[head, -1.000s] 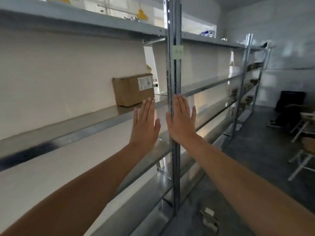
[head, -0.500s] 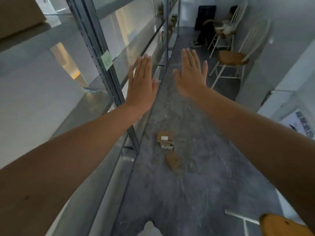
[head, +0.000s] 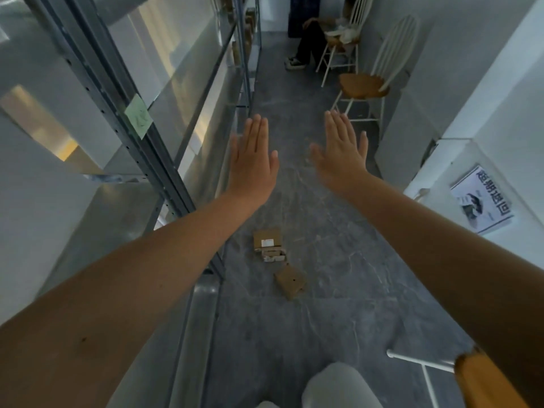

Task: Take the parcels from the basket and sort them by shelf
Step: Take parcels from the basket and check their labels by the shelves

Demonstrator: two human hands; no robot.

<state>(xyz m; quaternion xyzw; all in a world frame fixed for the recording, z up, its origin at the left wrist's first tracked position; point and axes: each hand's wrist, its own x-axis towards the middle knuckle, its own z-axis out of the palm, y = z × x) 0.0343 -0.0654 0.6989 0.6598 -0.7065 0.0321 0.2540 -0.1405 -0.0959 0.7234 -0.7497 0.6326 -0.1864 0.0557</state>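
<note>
Two bare hands out ahead at arm's length, backs up, holding nothing. On the left hand (head: 253,163), fingers straight and pressed together, thumb out to the side. On the right hand (head: 341,154), same flat pose, fingers straight, outline slightly blurred. Hands well apart, touching neither shelf nor parcel.

Parcels on the grey veined stone-look floor (head: 338,304), below and between the forearms, near the foot of the shelving:
- flat brown cardboard parcel with white label (head: 267,238), rectangular, label up.
- smaller pale packet (head: 273,256), touching the first one's near edge; rumpled look, material not clear.
- plain brown cardboard box (head: 290,281), squarish, turned cornerwise, just beside the packet.

At left, grey steel shelving upright (head: 117,92), perforated, matte; smooth glossy metal shelf boards behind. Pale green square paper note (head: 138,119) stuck on the upright, writing illegible.

Down the aisle, white spindle-back chair with rounded wooden seat (head: 363,86); beyond it, seated person in dark trousers (head: 309,39). White printed poster (head: 482,201) on the right-hand wall.
</note>
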